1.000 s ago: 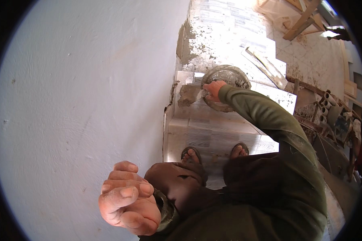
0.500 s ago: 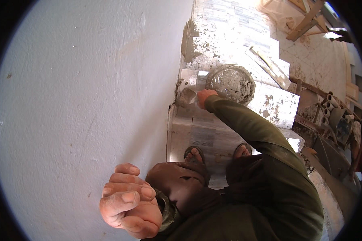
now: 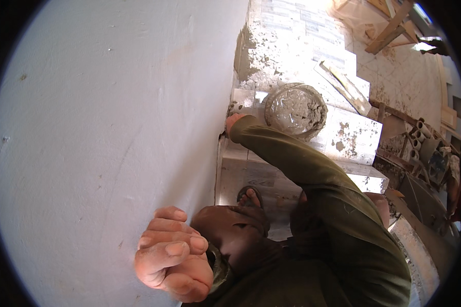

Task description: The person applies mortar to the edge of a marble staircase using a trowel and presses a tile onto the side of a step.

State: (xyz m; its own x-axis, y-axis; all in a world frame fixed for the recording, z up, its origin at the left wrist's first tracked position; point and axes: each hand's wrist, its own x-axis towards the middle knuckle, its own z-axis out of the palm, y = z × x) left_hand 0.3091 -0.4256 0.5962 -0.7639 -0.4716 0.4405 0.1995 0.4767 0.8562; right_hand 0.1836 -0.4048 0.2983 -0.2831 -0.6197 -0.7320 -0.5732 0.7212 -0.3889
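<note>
At the lower left, my left hand [image 3: 174,256] is held up in front of the white wall [image 3: 102,128]. Its fingers are loosely curled in toward the palm, with nothing visible in them. My right arm stretches forward across the steps. At its end my right hand [image 3: 234,123] is closed low at the foot of the wall, where wall and tiled stair meet. The sleeve and the hand's own back hide what it grips. Just right of that hand, a round tub [image 3: 296,111] of wet grey mortar stands on a step.
Tiled steps [image 3: 338,130] spattered with mortar run up and away. A mortar-smeared board [image 3: 343,88] lies right of the tub. Beyond the stair's right edge are pipes [image 3: 420,130] and scrap, with wooden planks [image 3: 392,30] farther back. My sandalled foot [image 3: 250,196] is on a lower step.
My right hand has moved left from beside the tub to the wall's foot. A flat greyish piece beside its fingers earlier is now hidden. My left hand has shifted slightly right, still curled.
</note>
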